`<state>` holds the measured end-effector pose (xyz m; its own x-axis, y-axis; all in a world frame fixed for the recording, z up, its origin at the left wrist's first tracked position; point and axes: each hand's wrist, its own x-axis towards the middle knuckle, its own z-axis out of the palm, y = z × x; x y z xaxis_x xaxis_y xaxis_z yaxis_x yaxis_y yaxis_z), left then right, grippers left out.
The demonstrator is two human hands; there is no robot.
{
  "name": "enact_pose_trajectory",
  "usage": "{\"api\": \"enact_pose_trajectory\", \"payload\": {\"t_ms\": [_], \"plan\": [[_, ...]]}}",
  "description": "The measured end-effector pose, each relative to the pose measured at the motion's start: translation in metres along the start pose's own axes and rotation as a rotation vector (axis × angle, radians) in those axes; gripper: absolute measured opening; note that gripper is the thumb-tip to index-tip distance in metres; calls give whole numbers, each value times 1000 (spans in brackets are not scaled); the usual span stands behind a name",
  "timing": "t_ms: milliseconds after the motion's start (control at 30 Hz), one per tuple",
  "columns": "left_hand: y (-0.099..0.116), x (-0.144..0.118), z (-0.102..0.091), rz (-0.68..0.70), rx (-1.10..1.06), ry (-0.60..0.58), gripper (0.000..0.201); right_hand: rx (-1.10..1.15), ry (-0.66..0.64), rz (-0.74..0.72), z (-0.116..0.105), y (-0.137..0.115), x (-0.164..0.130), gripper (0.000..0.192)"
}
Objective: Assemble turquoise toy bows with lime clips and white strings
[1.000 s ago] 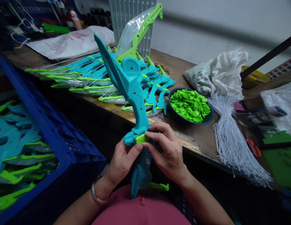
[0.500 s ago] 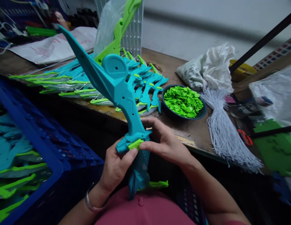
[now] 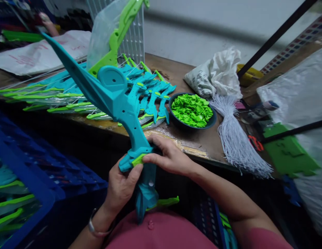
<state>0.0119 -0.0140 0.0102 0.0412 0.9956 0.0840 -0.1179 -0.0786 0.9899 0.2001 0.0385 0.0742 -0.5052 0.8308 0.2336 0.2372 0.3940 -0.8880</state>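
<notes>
- Crate (image 3: 50, 193), low L of toy bow (image 3: 136, 133): could be knocked by bow's tip if swung that way.
- Pile of bows (image 3: 69, 94), behind toy bow: might be snagged by its upper tip if tilted too far.
- L hand (image 3: 121, 186): curled round toy bow's side, thumb by clip (image 3: 138, 159); grip could be lost if pushed too hard from R.
- Clip, at toy bow's mid: might be jammed or popped off by off-centre pressure; full seating can't be told.
- R hand (image 3: 171, 155): half-curled, thumb on clip, fingers partly hidden behind toy bow; thumb could be slipped off.
- Bowl (image 3: 176, 121), R of toy bow: green bits (image 3: 192, 110) could be spilt if bumped.
- String bundle (image 3: 236, 145), far R of toy bow: might be tangled if brushed.
</notes>
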Motion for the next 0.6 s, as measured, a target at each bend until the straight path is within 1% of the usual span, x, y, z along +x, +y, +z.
{"api": "enact_pose_trajectory", "payload": {"t_ms": [100,133,167,200,267,333,367,400,433,467,500,533,567,600], "plan": [[1,9,-3,-136,-464,-233,54,139,-6,39,-8,13,9,38],[1,11,-5,-173,-597,-287,61,162,-17,23,-11,16,12,37],[-1,13,-6,-216,-699,-307,66,165,-33,-3,-12,19,14,35],[-5,15,-8,-265,-771,-293,67,147,-50,-32,-12,21,16,35],[-19,19,-11,-381,-852,-223,54,44,-67,-66,-9,23,18,36],[-38,24,-13,-449,-895,-166,44,-106,-66,-69,-2,26,19,42],[-46,26,-13,-461,-910,-150,45,-173,-57,-70,-1,29,19,46],[-53,29,-14,-465,-923,-142,50,-221,-39,-70,-3,33,20,51],[-56,32,-14,-467,-933,-140,57,-249,-3,-68,-10,39,22,52],[-57,36,-14,-465,-938,-144,63,-271,47,-57,-21,46,24,50],[-54,39,-15,-455,-940,-148,64,-313,114,-24,-38,54,26,42],[-49,43,-16,-436,-944,-146,62,-396,186,48,-59,63,28,33],[-43,47,-18,-416,-949,-141,56,-517,250,156,-83,72,29,25],[-35,50,-20,-399,-956,-129,48,-682,307,304,-108,82,29,23]]}}
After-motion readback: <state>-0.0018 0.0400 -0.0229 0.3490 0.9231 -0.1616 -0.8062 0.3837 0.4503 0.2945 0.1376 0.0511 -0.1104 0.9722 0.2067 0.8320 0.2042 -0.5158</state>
